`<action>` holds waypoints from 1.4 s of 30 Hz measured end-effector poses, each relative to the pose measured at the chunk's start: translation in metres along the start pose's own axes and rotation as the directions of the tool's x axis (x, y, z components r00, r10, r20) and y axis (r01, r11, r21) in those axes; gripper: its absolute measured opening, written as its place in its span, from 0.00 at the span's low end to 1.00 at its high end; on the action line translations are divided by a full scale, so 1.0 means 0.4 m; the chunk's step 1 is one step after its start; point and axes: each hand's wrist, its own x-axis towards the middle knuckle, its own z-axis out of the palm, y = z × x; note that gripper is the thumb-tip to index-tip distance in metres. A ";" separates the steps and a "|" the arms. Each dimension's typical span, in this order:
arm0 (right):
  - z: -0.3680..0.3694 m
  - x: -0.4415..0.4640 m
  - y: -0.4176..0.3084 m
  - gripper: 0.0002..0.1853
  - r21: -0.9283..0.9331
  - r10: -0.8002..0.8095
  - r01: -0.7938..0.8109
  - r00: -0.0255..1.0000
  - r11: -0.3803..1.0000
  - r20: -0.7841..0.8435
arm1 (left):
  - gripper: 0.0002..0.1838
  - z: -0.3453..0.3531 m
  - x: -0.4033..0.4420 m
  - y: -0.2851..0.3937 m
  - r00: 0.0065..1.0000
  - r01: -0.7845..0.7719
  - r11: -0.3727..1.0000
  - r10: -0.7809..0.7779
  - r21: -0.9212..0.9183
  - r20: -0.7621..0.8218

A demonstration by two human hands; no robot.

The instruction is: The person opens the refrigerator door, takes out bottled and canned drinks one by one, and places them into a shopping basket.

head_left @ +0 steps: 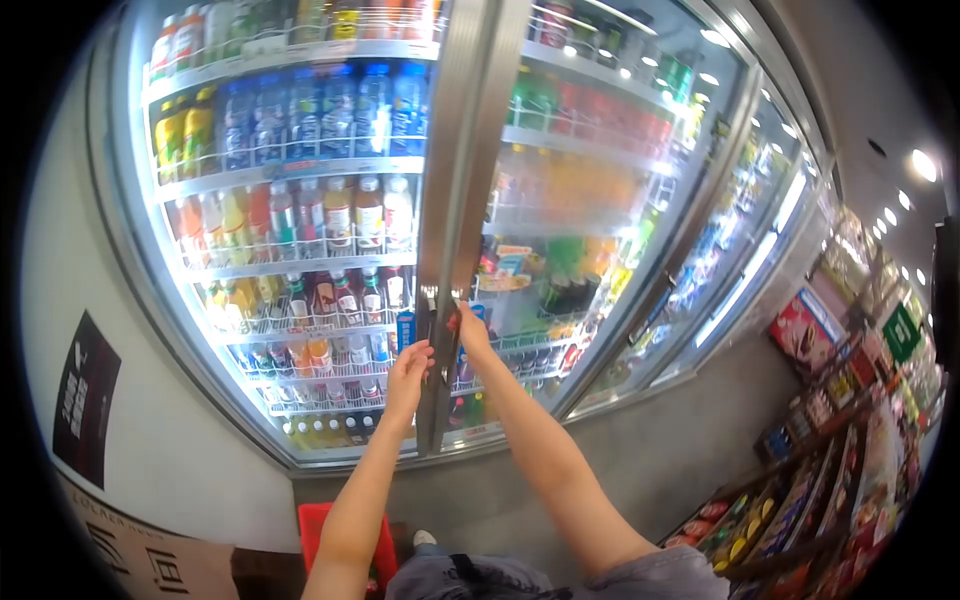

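Two glass doors of a lit drinks cooler (290, 170) stand in front of me, their metal frames meeting at the middle. My right hand (470, 332) is at the inner edge of the right door (560, 270), its fingers curled round the handle there; the grip itself is partly hidden. Lower and to the left, my left hand (408, 375) is beside the left door's frame (435, 240), fingers loosely bent and apart, with nothing visible in them. Blue labels (405, 330) show close to both hands. Behind the glass, several shelves carry rows of bottles (320, 110).
A red basket (318, 525) is low beside my left forearm. More cooler doors (720, 270) run off to the right. Snack shelves (790, 500) line the right side, and a white wall with a dark sign (85, 400) is on the left. Grey floor (650, 440) lies between.
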 end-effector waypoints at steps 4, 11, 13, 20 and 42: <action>-0.011 0.018 0.025 0.30 -0.004 -0.014 0.014 1.000 1.000 0.027 | 0.19 -0.032 0.020 0.026 0.997 -0.071 0.998 0.071 0.004 -0.012; -0.122 -0.159 0.003 0.23 -0.115 0.016 -0.011 0.999 0.993 0.039 | 0.19 0.051 0.057 0.026 0.990 -0.143 0.990 0.143 0.002 -0.020; -0.195 -0.217 -0.010 0.24 -0.135 0.019 -0.011 0.998 0.991 0.060 | 0.23 0.098 0.069 0.036 0.991 -0.131 0.990 0.132 0.055 -0.003; -0.430 -0.478 -0.235 0.26 -0.620 0.087 0.046 0.979 0.784 0.182 | 0.23 0.315 -0.033 0.115 0.983 -0.119 0.978 0.141 -0.174 0.119; -0.597 -0.702 -0.593 0.18 0.178 -0.464 0.464 0.885 0.868 -0.044 | 0.21 0.637 -0.250 0.176 0.891 -0.007 0.990 0.072 -0.144 0.449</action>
